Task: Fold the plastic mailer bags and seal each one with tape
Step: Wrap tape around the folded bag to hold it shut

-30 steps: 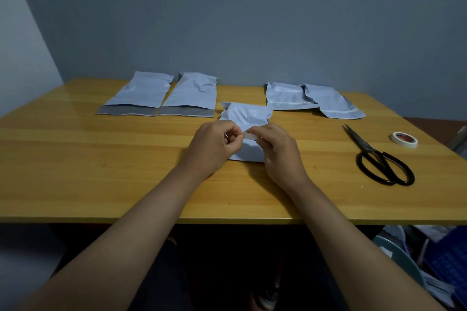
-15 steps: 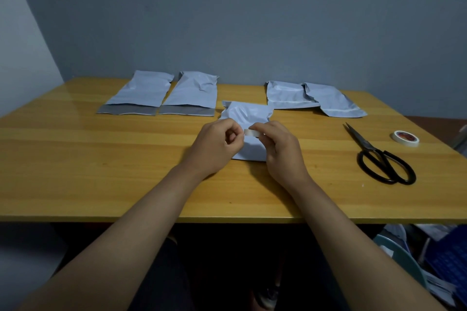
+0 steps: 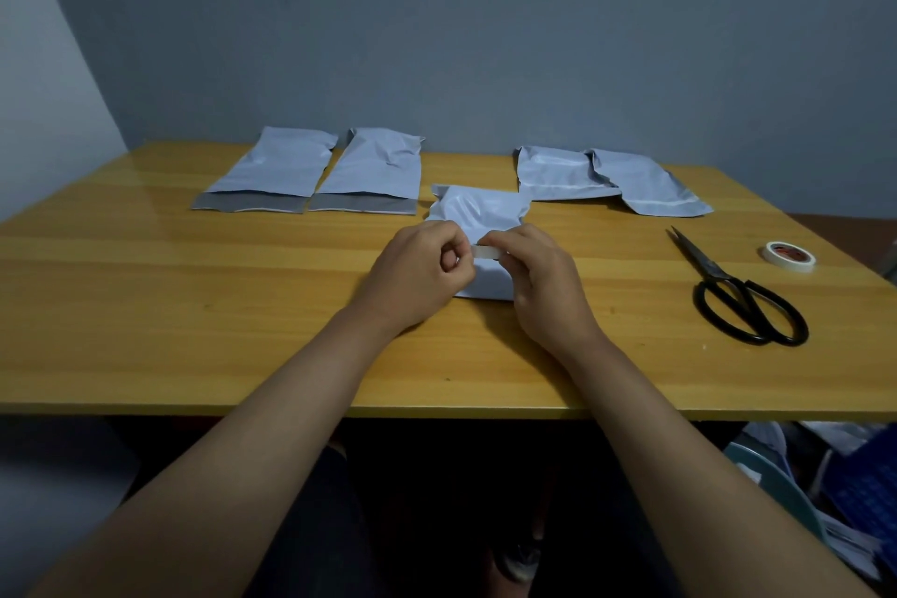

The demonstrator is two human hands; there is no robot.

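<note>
Left hand (image 3: pixel 417 274) and right hand (image 3: pixel 539 279) each pinch one end of the tape strip (image 3: pixel 487 252), stretched flat to stick; folded bag (image 3: pixel 480 216) lies just beyond them.

One view only, head cam, wide-angle. Sits above the near edge of the surface (image 3: pixel 145 306), facing fwd and down toward the far wall. Both forearms enter from the bottom corners; hands meet approx. frame centre, fairly close to the lens. Whole surface fits in, left edge to right edge; far edge at mid-height. Below the near edge: dark under-surface area. No 2nd view to overlap with.
</note>
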